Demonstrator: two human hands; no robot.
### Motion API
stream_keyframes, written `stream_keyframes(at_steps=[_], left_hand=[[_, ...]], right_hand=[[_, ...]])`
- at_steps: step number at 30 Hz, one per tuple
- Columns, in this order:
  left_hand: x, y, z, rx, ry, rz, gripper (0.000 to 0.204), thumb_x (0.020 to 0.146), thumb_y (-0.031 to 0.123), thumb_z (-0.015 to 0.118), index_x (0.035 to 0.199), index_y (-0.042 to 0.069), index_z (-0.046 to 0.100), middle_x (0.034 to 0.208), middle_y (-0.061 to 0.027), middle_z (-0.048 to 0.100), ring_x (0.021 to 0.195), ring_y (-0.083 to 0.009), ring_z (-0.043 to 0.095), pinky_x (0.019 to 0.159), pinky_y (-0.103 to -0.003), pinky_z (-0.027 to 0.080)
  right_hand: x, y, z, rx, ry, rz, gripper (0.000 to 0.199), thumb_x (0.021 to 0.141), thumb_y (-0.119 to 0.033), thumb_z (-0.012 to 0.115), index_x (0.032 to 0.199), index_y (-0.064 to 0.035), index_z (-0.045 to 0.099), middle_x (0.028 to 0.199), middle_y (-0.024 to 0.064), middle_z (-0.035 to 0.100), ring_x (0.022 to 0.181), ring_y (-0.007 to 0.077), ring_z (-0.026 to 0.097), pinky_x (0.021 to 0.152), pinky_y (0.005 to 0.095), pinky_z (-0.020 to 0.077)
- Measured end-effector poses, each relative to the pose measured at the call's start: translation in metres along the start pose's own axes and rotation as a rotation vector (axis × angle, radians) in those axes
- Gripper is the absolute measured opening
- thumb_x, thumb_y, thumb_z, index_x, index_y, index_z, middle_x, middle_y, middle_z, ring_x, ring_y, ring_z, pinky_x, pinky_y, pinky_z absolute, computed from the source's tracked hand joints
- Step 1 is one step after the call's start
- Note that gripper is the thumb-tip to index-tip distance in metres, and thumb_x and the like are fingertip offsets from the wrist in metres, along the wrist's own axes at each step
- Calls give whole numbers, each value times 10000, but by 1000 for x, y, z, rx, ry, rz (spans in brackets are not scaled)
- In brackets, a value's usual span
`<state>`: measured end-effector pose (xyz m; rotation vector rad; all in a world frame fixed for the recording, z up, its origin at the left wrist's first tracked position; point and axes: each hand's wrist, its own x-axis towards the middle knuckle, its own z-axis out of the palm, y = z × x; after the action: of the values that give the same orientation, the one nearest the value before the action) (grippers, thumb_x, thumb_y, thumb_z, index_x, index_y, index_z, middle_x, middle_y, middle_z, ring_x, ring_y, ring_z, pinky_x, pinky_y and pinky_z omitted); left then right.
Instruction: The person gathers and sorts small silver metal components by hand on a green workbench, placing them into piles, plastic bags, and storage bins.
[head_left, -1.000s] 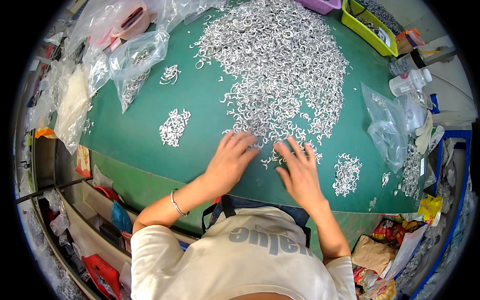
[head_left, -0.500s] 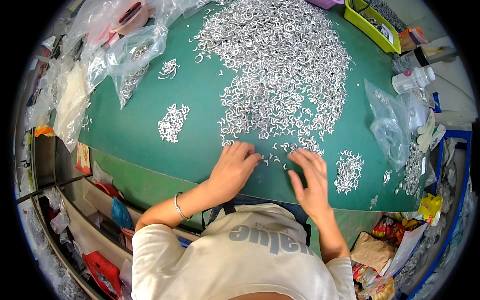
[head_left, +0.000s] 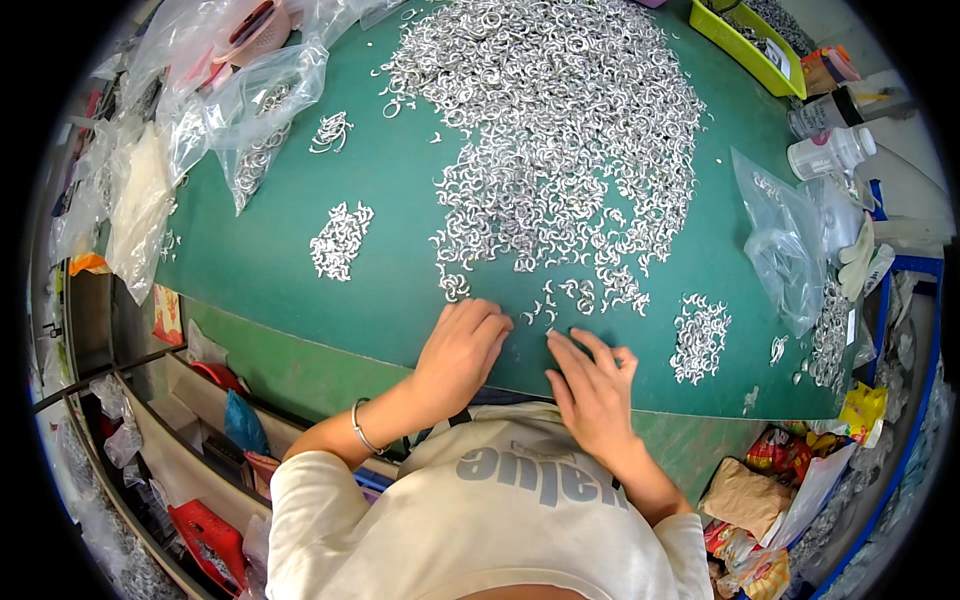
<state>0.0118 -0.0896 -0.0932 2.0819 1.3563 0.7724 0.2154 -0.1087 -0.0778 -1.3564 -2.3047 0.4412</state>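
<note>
Well, across the green table point(head_left: 240, 235): a small silvery pile point(head_left: 341, 241), the curled left hand point(head_left: 461, 348), whether holding anything I can't tell, the big heap of curved pieces point(head_left: 550, 130), the loosely spread right hand point(head_left: 592, 392), another pile point(head_left: 700, 340).

Your cream short-sleeved fabric shirt point(head_left: 430, 545), at the near edge of the flat green table point(head_left: 250, 265), carries large grey lettering point(head_left: 521, 476), upside down in view. Beside the table's right edge, a white cylindrical plastic bottle point(head_left: 815, 156) bears small print, illegible to you; likewise the white rectangular label point(head_left: 777, 58) on the lime-green plastic basket point(head_left: 738, 48) at the table's far right.
</note>
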Motion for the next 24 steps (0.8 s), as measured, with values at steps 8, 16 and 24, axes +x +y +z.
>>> stream_keyframes(at_steps=[8, 16, 24], left_hand=[[-1, 14, 20, -294, 55, 33, 224, 762, -50, 672, 962, 7, 591, 946, -135, 595, 841, -314, 578, 723, -374, 476], [4, 5, 6, -105, 132, 0, 259, 747, -62, 663, 991, 10, 614, 957, -119, 581, 854, -299, 568, 732, -373, 465], [5, 4, 13, -113, 74, 28, 287, 740, -44, 654, 1016, 20, 610, 991, -107, 565, 897, -302, 548, 748, -383, 437]], right_hand=[[3, 1, -3, 105, 94, 30, 315, 790, -29, 652, 1102, -9, 616, 981, 84, 662, 990, 249, 585, 808, 391, 336], [3, 2, 9, 114, -125, -159, 314, 799, -46, 622, 1110, -9, 607, 1265, 109, 556, 1194, 282, 504, 931, 440, 396], [-38, 36, -16, -138, 20, 81, 284, 808, -30, 613, 1091, 3, 610, 1248, 123, 566, 1208, 316, 491, 939, 469, 381]])
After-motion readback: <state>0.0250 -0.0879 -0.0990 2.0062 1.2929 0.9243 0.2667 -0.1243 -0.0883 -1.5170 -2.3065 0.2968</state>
